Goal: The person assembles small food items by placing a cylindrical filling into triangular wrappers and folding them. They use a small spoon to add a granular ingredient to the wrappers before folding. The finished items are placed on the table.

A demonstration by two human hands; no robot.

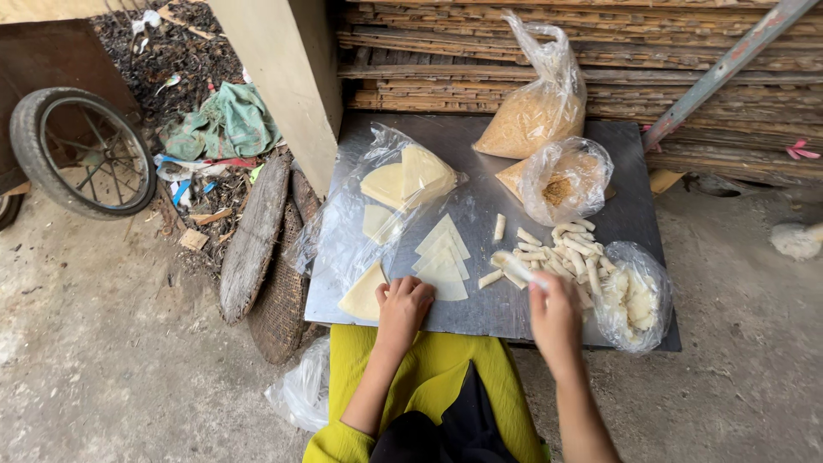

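My left hand (405, 302) rests with curled fingers on the grey metal sheet (480, 309), touching the bottom of a fan of pale triangular wrappers (443, 257). My right hand (553, 309) is blurred and pinches a rolled pale stick (514, 266) just above the sheet. A pile of finished rolls (566, 249) lies to the right. One more triangular wrapper (364, 296) lies left of my left hand. More wrappers (407, 180) sit on a clear plastic sheet at the back left.
Two clear bags of brownish filling (531, 111) (561, 180) stand at the back, and a bag of white pieces (634, 300) at the right edge. Stacked wood lies behind. A woven basket (279, 291), a plank and a wheel (81, 150) are at the left.
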